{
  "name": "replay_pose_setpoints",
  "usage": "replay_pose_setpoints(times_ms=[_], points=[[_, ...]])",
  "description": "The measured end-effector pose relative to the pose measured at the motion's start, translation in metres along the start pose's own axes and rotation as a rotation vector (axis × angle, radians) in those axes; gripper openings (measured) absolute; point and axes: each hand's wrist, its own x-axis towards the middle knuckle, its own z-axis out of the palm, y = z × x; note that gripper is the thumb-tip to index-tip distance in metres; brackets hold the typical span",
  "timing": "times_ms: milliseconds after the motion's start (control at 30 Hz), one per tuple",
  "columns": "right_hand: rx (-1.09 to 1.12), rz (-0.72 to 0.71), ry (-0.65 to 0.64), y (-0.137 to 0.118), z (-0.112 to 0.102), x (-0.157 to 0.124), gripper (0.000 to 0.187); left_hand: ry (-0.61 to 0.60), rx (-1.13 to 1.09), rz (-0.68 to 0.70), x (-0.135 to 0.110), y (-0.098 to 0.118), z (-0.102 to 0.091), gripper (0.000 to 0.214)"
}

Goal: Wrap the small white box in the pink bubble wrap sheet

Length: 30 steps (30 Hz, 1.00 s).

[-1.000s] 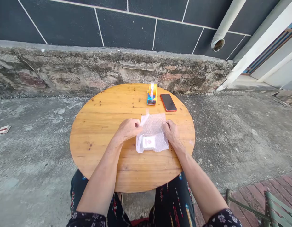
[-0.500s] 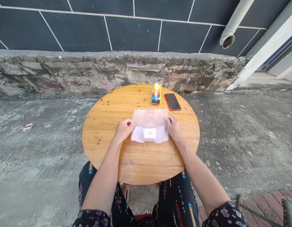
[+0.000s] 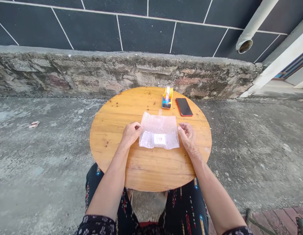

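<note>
A sheet of bubble wrap (image 3: pixel 159 122) lies on the round wooden table, its near part folded over a small white box (image 3: pixel 159 139). The box shows through the plastic near the front edge. My left hand (image 3: pixel 132 133) pinches the wrap's left edge between thumb and fingers. Beside the right edge is my right hand (image 3: pixel 188 135), its thumb and fingers apart and holding nothing. A short pale strip (image 3: pixel 160 112), which looks like tape, extends behind the wrap toward the dispenser.
At the table's (image 3: pixel 112 117) far side stands a yellow and blue tape dispenser (image 3: pixel 167 98). A phone with a red edge (image 3: pixel 184 107) lies to its right. Beyond is a low stone wall base (image 3: pixel 92 75). A drainpipe (image 3: pixel 255 23) hangs at upper right.
My right hand has let go of the wrap's right edge, and its fingers have spread. The left hand stays at the left edge. The whole view has shifted slightly.
</note>
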Motion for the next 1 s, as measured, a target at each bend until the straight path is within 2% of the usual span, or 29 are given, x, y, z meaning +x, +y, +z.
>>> replay_pose_setpoints(times_ms=[133,267,400,500,600,667,800,900,1000], points=[[0.031,-0.037,-0.113,-0.014,-0.007,-0.004,0.037,0.023,0.006,0.024,0.003,-0.005,0.003,0.012],[-0.063,-0.058,-0.258,-0.027,-0.011,-0.015,0.045,0.028,0.006,0.043,0.004,-0.007,0.005,0.013],[-0.178,-0.070,-0.327,-0.033,-0.010,-0.021,0.053,0.040,0.016,0.021,0.004,-0.005,0.004,0.013],[-0.181,-0.096,-0.350,-0.035,-0.010,-0.024,0.047,0.031,0.004,-0.002,0.003,-0.003,0.003,0.013],[-0.131,-0.185,-0.388,-0.038,-0.015,-0.031,0.035,0.029,-0.004,-0.012,0.003,-0.004,0.002,0.014],[-0.099,-0.289,-0.458,-0.039,-0.020,-0.041,0.029,0.030,0.002,-0.006,0.004,-0.005,0.002,0.014],[-0.164,-0.487,-0.582,-0.041,-0.033,-0.071,0.032,0.040,0.022,0.015,0.005,-0.010,0.004,0.013],[-0.305,-0.458,-0.710,-0.050,-0.045,-0.095,0.032,0.047,0.036,0.021,0.006,-0.012,0.006,0.013],[-0.349,-0.397,-0.797,-0.064,-0.053,-0.107,0.031,0.049,0.054,0.033,0.007,-0.014,0.007,0.013]])
